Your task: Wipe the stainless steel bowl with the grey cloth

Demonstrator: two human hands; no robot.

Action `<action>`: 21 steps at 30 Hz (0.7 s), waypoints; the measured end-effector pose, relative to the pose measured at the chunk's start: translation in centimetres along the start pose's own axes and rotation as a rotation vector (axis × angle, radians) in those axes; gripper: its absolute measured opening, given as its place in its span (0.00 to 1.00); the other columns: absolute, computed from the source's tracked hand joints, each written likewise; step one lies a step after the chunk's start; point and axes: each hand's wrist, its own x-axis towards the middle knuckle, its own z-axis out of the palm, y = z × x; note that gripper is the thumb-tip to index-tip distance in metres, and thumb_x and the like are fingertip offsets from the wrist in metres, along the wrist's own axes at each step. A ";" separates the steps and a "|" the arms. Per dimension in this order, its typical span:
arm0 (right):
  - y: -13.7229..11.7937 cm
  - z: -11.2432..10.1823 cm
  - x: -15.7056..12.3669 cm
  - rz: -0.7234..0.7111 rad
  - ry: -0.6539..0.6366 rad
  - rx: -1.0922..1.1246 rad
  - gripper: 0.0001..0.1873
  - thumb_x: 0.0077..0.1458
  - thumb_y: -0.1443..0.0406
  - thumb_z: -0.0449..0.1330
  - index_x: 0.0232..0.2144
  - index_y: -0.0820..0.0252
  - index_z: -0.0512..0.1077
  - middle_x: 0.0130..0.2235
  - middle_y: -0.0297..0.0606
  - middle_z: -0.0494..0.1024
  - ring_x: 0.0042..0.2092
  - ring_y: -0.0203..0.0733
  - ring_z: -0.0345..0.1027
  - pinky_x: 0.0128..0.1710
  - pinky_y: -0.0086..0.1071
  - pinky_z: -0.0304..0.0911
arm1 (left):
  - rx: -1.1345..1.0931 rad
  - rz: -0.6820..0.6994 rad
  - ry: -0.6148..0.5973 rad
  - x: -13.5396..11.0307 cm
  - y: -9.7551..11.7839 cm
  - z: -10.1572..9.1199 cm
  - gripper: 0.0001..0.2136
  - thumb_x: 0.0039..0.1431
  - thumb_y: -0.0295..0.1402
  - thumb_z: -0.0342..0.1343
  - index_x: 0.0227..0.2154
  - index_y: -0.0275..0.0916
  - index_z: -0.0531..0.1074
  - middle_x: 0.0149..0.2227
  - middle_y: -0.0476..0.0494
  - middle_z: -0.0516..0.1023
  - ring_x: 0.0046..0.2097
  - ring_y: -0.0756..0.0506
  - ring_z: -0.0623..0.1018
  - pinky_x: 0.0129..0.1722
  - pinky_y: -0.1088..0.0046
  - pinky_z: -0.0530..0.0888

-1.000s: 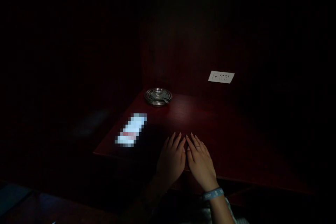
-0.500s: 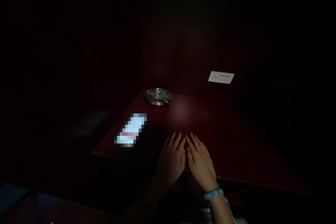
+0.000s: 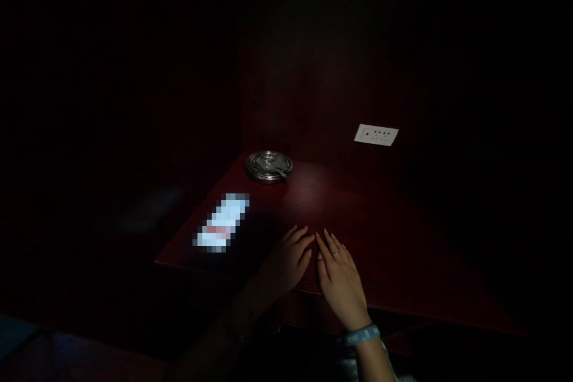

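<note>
My left hand (image 3: pixel 286 259) rests palm down at the front edge of a dark red tabletop (image 3: pixel 389 245), fingers stretched out and angled to the right. Beside it lies my right hand (image 3: pixel 341 277), flat on the same surface with the fingers extended; it wears a ring and a blue wristband (image 3: pixel 363 335). The fingertips of the two hands nearly meet, and neither hand holds anything. Left of my hands, a bright, pixelated screen (image 3: pixel 222 222), shaped like a phone, lies on the table. Farther back is a round metal dish (image 3: pixel 268 167) with something crumpled in it, unclear in the dim light.
A white wall socket (image 3: pixel 376 135) is set in the dark red panel behind the table. The table's left edge runs close by the bright screen. Deep shadow hides most of the surroundings.
My left hand has turned, its wrist and forearm swinging out to the left while the fingertips stay near the right hand. My right hand has hardly moved.
</note>
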 end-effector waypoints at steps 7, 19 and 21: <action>0.0 0.1 0.1 0.013 0.005 0.012 0.24 0.61 0.62 0.43 0.59 0.57 0.57 0.62 0.40 0.57 0.63 0.45 0.49 0.61 0.45 0.49 | 0.195 -0.008 0.061 8.7 -5.6 -8.2 0.25 0.54 0.30 0.52 0.57 0.45 0.58 0.63 0.45 0.56 0.62 0.40 0.55 0.59 0.58 0.57; -0.6 -0.7 0.2 0.053 -0.025 0.020 0.24 0.61 0.59 0.45 0.58 0.56 0.58 0.62 0.40 0.57 0.63 0.46 0.49 0.60 0.46 0.51 | 0.241 -0.160 -0.210 14.5 -13.7 -8.8 0.18 0.53 0.44 0.53 0.47 0.46 0.71 0.53 0.44 0.72 0.55 0.41 0.68 0.56 0.60 0.56; -0.7 -0.8 0.2 0.061 -0.032 0.022 0.24 0.61 0.59 0.45 0.58 0.56 0.58 0.62 0.40 0.57 0.63 0.45 0.49 0.61 0.45 0.50 | 0.234 -0.157 -0.176 14.6 -13.9 -9.0 0.18 0.52 0.43 0.55 0.45 0.46 0.72 0.51 0.45 0.74 0.53 0.41 0.70 0.54 0.64 0.59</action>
